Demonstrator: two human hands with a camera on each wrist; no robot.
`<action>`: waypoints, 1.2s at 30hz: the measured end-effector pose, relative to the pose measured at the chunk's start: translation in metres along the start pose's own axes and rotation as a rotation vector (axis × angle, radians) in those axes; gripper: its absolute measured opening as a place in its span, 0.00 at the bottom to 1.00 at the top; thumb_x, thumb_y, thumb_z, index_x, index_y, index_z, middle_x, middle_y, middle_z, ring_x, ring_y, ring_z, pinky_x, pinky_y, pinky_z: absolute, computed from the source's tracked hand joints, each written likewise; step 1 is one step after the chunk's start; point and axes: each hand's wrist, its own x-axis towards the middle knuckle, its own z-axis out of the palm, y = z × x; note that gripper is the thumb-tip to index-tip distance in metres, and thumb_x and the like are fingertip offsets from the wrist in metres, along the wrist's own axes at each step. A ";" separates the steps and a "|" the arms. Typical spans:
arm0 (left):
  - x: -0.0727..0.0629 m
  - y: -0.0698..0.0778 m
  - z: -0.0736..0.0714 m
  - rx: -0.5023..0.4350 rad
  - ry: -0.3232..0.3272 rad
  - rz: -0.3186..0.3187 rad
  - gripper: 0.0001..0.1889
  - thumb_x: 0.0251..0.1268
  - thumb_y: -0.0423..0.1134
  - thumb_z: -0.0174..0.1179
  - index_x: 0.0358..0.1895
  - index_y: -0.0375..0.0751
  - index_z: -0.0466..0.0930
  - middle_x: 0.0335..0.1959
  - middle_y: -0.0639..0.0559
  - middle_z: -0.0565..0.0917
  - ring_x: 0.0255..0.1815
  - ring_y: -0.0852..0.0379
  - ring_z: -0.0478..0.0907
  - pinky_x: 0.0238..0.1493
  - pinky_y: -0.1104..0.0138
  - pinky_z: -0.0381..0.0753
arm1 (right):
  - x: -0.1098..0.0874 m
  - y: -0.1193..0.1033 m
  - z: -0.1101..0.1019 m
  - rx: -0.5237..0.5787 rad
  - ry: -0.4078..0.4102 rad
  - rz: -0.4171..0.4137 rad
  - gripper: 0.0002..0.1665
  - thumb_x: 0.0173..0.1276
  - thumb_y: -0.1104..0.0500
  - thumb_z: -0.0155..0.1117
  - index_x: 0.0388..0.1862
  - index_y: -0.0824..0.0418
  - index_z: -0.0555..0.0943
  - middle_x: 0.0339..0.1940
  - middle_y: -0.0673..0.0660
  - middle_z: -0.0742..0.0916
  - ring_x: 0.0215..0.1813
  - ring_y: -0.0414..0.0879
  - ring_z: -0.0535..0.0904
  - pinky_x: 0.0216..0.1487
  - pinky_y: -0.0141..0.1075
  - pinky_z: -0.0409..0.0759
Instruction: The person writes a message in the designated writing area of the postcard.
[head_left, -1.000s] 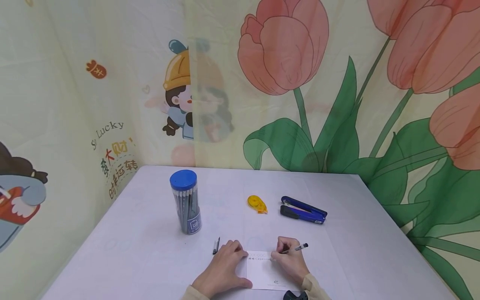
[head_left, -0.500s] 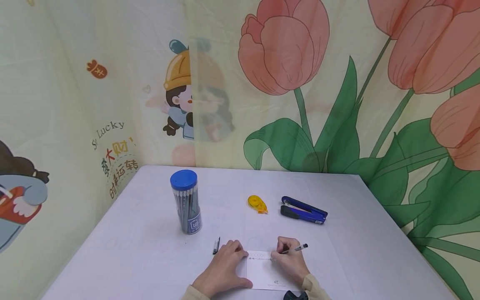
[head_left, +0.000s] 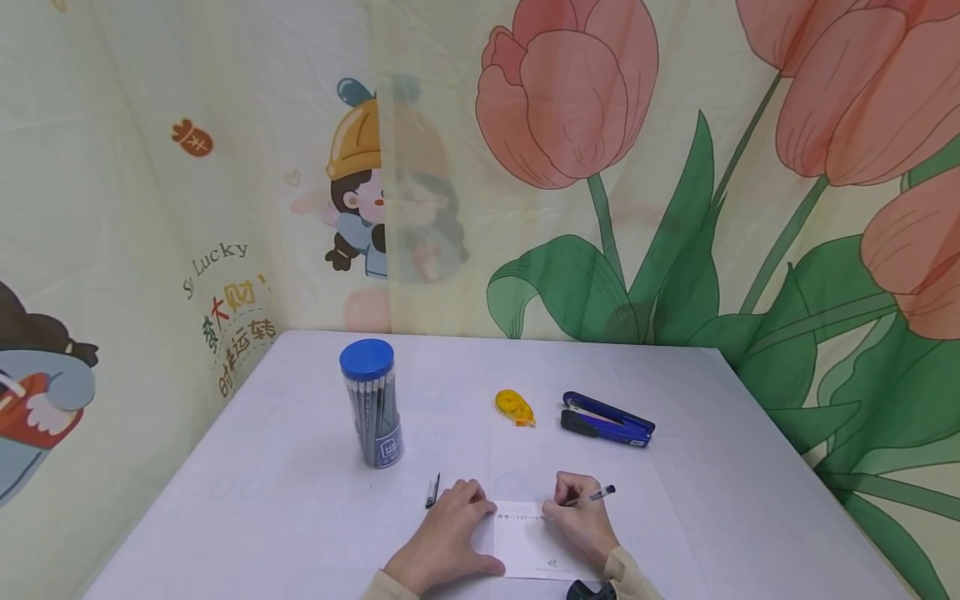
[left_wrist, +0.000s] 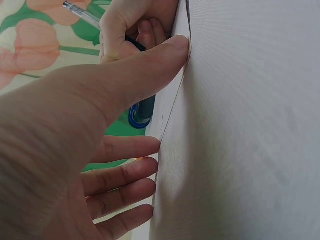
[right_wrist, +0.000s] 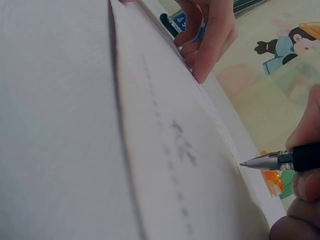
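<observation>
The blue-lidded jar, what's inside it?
The jar has clear walls, and a tight bundle of dark pencils stands upright inside, pale ends just under the blue lid. A label low on the front hides their lower ends, so no count is possible.

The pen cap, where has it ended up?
In the head view the pen cap lies on the table, just beyond the left hand and in front of the pencil tub.
</observation>
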 end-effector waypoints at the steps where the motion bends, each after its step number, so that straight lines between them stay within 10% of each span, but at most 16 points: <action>1: 0.000 0.000 0.000 -0.001 0.000 0.000 0.37 0.35 0.63 0.74 0.50 0.43 0.84 0.39 0.60 0.73 0.39 0.63 0.65 0.45 0.67 0.72 | 0.000 -0.001 0.000 -0.002 0.005 0.013 0.15 0.40 0.80 0.59 0.13 0.67 0.65 0.15 0.47 0.71 0.20 0.37 0.66 0.27 0.28 0.63; 36: 0.000 -0.001 0.000 -0.008 -0.001 -0.002 0.37 0.35 0.63 0.74 0.51 0.44 0.84 0.39 0.60 0.73 0.39 0.63 0.65 0.44 0.66 0.72 | 0.001 0.004 0.003 -0.002 -0.019 0.035 0.17 0.41 0.80 0.60 0.13 0.64 0.65 0.14 0.50 0.70 0.20 0.36 0.64 0.27 0.27 0.61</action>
